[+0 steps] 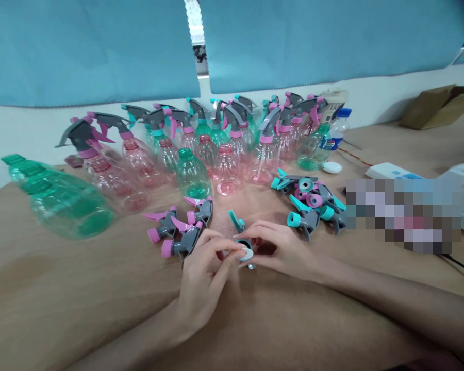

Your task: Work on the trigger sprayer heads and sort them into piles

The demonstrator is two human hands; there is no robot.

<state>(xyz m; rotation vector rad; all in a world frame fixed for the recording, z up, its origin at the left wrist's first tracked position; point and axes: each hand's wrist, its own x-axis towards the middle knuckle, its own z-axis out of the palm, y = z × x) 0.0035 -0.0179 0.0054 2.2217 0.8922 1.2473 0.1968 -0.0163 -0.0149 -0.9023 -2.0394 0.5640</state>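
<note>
My right hand point(286, 247) grips a grey and teal trigger spray head point(237, 222), its round collar facing me. Between the thumb and fingertips of my left hand point(206, 275) is a small white disc point(247, 253), held right at the collar's opening. Whether the disc is inside the collar or only against it I cannot tell. Just beyond my left hand lie several pink and grey spray heads point(183, 239). To the right of my right hand is a pile of teal and pink spray heads point(307, 219).
Clear pink bottles point(229, 178) and green bottles point(193, 178) stand in rows at the back, many with spray heads. Green bottles point(71, 206) occupy the left. At right are a capped Pepsi bottle point(337, 134), a white oval object point(332, 167), a power strip point(390, 172) and a cardboard box point(433, 111).
</note>
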